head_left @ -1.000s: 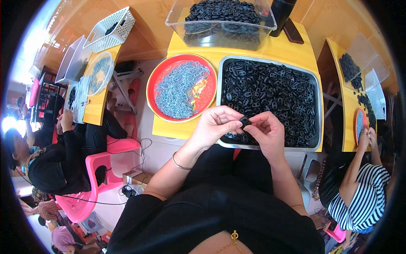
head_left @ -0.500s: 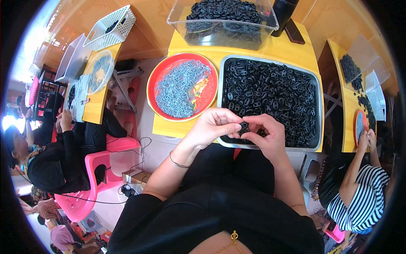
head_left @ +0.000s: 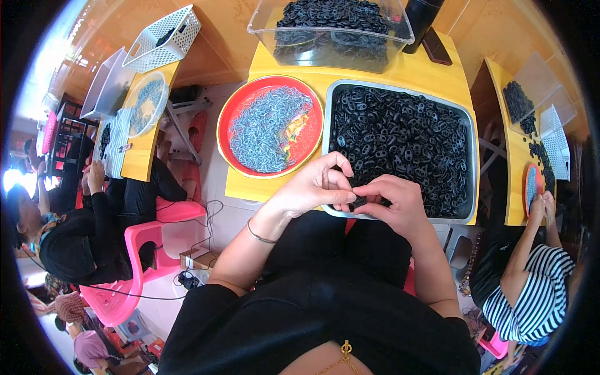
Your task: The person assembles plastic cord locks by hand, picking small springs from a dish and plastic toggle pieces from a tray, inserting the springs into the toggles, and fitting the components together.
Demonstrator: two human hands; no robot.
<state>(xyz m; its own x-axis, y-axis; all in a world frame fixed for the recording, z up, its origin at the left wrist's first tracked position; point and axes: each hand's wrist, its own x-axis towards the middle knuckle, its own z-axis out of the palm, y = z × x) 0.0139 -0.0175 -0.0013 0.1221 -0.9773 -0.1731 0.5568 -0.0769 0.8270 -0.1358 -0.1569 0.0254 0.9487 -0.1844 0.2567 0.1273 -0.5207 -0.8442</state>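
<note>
Both hands meet over the near left corner of a metal tray (head_left: 473, 169) heaped with small black plastic pieces (head_left: 400, 144), oval with two holes. Between my fingertips sits one small black plastic piece (head_left: 358, 201), mostly covered by the fingers. My left hand (head_left: 322, 187) pinches it from the left with thumb and fingers. From the right, my right hand (head_left: 395, 199) closes on the same piece. Left of the tray stands a round red plate (head_left: 304, 149) with a pile of small silvery metal hooks or springs (head_left: 262, 134); their exact kind is too small to tell.
A clear plastic bin (head_left: 331, 59) of black pieces stands at the back of the yellow table (head_left: 259, 187). Beside it are a black cylinder (head_left: 423, 22) and a dark phone-like slab (head_left: 436, 47). People work at side tables left and right; a pink chair (head_left: 134, 250) stands at left.
My hands have shifted slightly down, and the left fingers have curled more. The black piece is now more hidden between the fingertips.
</note>
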